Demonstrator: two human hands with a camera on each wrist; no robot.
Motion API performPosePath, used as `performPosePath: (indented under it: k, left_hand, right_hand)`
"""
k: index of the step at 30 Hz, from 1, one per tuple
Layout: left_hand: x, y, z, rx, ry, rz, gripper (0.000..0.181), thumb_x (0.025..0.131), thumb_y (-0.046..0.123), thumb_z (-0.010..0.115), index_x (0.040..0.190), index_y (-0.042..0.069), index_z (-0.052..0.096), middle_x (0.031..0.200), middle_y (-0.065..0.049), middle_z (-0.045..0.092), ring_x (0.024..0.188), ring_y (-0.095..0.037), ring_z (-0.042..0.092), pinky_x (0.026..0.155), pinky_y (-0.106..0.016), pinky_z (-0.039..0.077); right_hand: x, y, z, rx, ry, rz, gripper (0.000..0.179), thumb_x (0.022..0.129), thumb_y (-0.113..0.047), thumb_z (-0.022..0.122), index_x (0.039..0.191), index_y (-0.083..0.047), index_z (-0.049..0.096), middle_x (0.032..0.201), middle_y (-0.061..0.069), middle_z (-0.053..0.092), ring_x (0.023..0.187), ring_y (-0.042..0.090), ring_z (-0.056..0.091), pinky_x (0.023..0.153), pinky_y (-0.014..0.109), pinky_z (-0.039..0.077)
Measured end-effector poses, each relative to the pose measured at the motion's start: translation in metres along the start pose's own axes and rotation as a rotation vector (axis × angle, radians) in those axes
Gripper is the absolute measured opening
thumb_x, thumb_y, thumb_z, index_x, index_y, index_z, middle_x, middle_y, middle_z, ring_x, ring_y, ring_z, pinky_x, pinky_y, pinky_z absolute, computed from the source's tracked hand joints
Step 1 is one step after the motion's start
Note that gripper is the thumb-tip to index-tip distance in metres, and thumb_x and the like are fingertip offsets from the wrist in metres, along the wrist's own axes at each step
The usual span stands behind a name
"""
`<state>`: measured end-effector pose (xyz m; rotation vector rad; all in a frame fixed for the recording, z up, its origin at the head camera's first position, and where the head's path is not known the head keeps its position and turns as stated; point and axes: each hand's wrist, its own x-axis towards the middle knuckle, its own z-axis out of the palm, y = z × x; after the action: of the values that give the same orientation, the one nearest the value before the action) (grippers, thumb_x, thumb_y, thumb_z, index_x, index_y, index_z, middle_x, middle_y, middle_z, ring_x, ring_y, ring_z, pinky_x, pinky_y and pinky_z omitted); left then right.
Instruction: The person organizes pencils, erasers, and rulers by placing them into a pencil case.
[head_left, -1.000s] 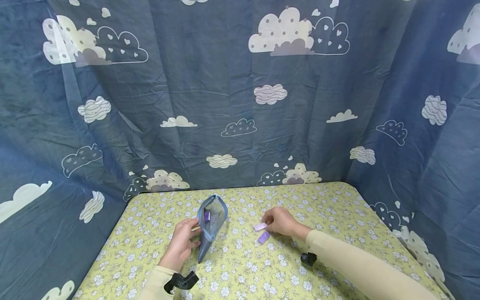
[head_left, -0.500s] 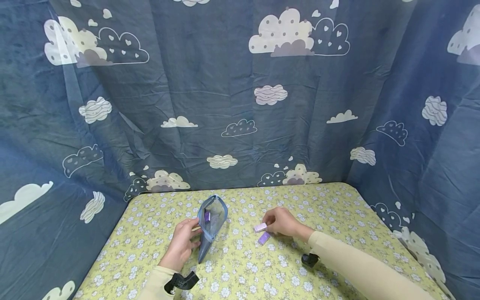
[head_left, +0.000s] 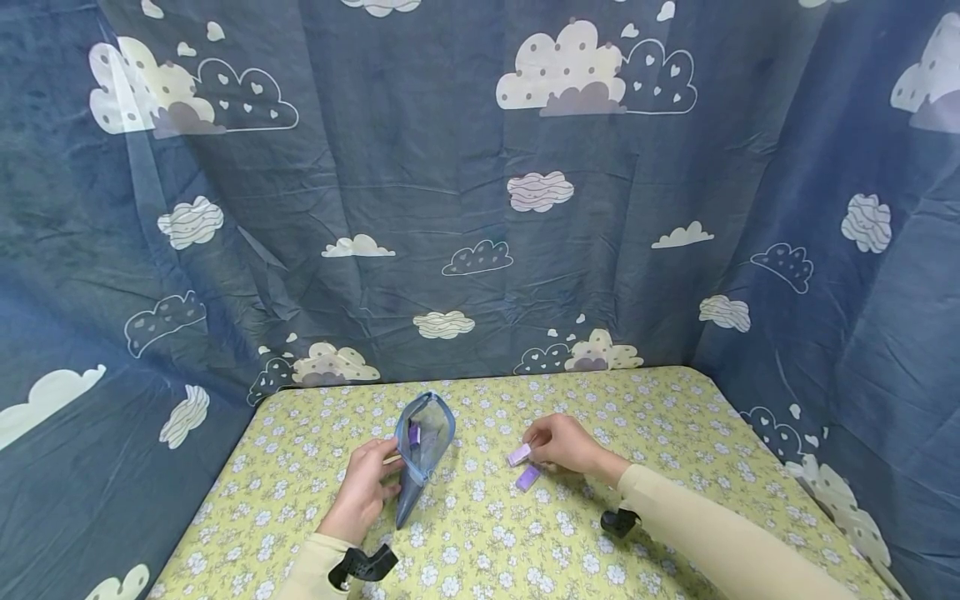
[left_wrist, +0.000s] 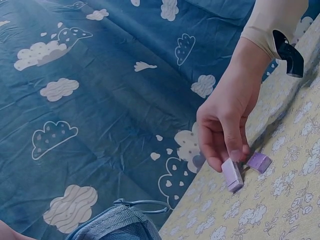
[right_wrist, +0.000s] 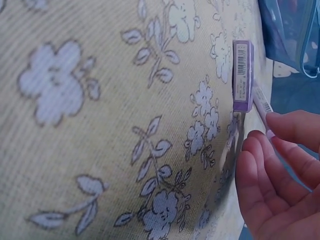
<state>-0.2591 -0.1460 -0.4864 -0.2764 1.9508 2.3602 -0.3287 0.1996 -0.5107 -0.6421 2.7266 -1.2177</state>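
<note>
My left hand (head_left: pixel 362 490) grips the left side of a blue mesh zipper pouch (head_left: pixel 442 433), whose mouth gapes upward. Inside the pouch lies a dark purple block (head_left: pixel 415 432). To the right, my right hand (head_left: pixel 564 444) pinches a pale lilac eraser (head_left: pixel 518 454) in a printed sleeve between thumb and fingertips. Just in front of it on the cloth rests a second purple eraser (head_left: pixel 527 477); the right wrist view shows a barcode on this eraser (right_wrist: pixel 243 70). Only the pouch's top edge (left_wrist: pixel 115 222) appears in the left wrist view.
A yellow floral cloth (head_left: pixel 480 550) covers the table. Dark blue fabric with clouds (head_left: pixel 420 208) hangs behind it and along both sides. Each wrist carries a black camera mount, such as the left camera mount (head_left: pixel 363 564).
The pale eraser in my right hand has tilted slightly, its outer end turning a little. My left hand and the pouch stay in place.
</note>
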Motion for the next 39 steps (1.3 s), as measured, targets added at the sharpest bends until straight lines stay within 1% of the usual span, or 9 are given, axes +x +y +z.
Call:
performPosePath:
  k: [6, 10, 14, 20, 25, 30, 34, 39]
  left_hand:
    - [0.000, 0.001, 0.000, -0.004, 0.002, -0.005, 0.023, 0.105, 0.025, 0.055, 0.095, 0.005, 0.060, 0.120, -0.020, 0.060, 0.114, -0.038, 0.055, 0.094, -0.062, 0.038]
    - [0.000, 0.001, 0.000, -0.011, -0.004, -0.008, 0.023, 0.105, 0.025, 0.054, 0.098, 0.004, 0.060, 0.119, -0.019, 0.060, 0.118, -0.041, 0.053, 0.094, -0.062, 0.038]
    - [0.000, 0.001, -0.001, -0.013, -0.008, -0.004, 0.023, 0.105, 0.025, 0.054, 0.098, 0.004, 0.060, 0.120, -0.020, 0.059, 0.121, -0.044, 0.052, 0.095, -0.064, 0.038]
    - [0.000, -0.001, -0.001, -0.011, -0.007, -0.006, 0.023, 0.105, 0.025, 0.054, 0.095, 0.005, 0.060, 0.122, -0.022, 0.058, 0.119, -0.041, 0.053, 0.095, -0.065, 0.038]
    - [0.000, -0.001, -0.001, -0.008, -0.007, -0.005, 0.023, 0.105, 0.025, 0.054, 0.097, 0.005, 0.060, 0.123, -0.021, 0.058, 0.120, -0.041, 0.053, 0.095, -0.066, 0.037]
    - [0.001, 0.000, -0.001, -0.005, -0.011, -0.003, 0.025, 0.105, 0.026, 0.053, 0.100, 0.003, 0.060, 0.122, -0.019, 0.058, 0.118, -0.040, 0.053, 0.093, -0.063, 0.038]
    - [0.001, 0.001, 0.000, -0.003, -0.010, -0.006, 0.025, 0.105, 0.027, 0.054, 0.101, 0.002, 0.060, 0.122, -0.019, 0.058, 0.117, -0.039, 0.054, 0.092, -0.061, 0.039]
    - [0.001, 0.001, 0.000, -0.003, 0.001, -0.009, 0.024, 0.104, 0.026, 0.055, 0.099, 0.003, 0.061, 0.122, -0.020, 0.058, 0.115, -0.038, 0.054, 0.091, -0.059, 0.039]
  right_hand:
    - [-0.001, -0.001, 0.000, 0.028, -0.002, 0.003, 0.021, 0.085, 0.000, 0.076, 0.105, -0.004, 0.072, 0.086, 0.003, 0.069, 0.076, 0.016, 0.063, 0.063, 0.032, 0.053]
    - [0.000, -0.003, 0.000, 0.042, 0.005, 0.012, 0.021, 0.084, -0.001, 0.077, 0.104, -0.004, 0.072, 0.086, 0.003, 0.069, 0.077, 0.017, 0.064, 0.063, 0.032, 0.053]
    - [0.000, -0.004, 0.000, 0.054, 0.012, 0.021, 0.020, 0.085, -0.001, 0.077, 0.104, -0.005, 0.072, 0.086, 0.003, 0.069, 0.078, 0.017, 0.064, 0.064, 0.032, 0.054]
    - [-0.002, -0.007, -0.002, 0.070, 0.024, 0.024, 0.020, 0.085, -0.003, 0.078, 0.104, -0.006, 0.073, 0.086, 0.004, 0.069, 0.077, 0.017, 0.064, 0.063, 0.032, 0.054]
    - [-0.003, -0.011, -0.004, 0.079, 0.028, 0.013, 0.019, 0.087, -0.004, 0.076, 0.105, -0.007, 0.073, 0.088, 0.003, 0.069, 0.080, 0.017, 0.064, 0.066, 0.033, 0.054]
    - [-0.002, -0.015, -0.006, 0.091, 0.029, 0.015, 0.018, 0.088, -0.007, 0.075, 0.106, -0.008, 0.073, 0.089, 0.003, 0.069, 0.082, 0.019, 0.064, 0.067, 0.035, 0.053]
    - [-0.001, -0.017, -0.005, 0.111, 0.040, 0.013, 0.018, 0.087, -0.006, 0.076, 0.104, -0.009, 0.073, 0.088, 0.002, 0.069, 0.082, 0.019, 0.064, 0.069, 0.036, 0.054]
    - [0.000, -0.022, -0.004, 0.102, 0.069, 0.008, 0.019, 0.084, -0.006, 0.076, 0.103, -0.010, 0.074, 0.088, 0.000, 0.070, 0.083, 0.017, 0.065, 0.073, 0.035, 0.054]
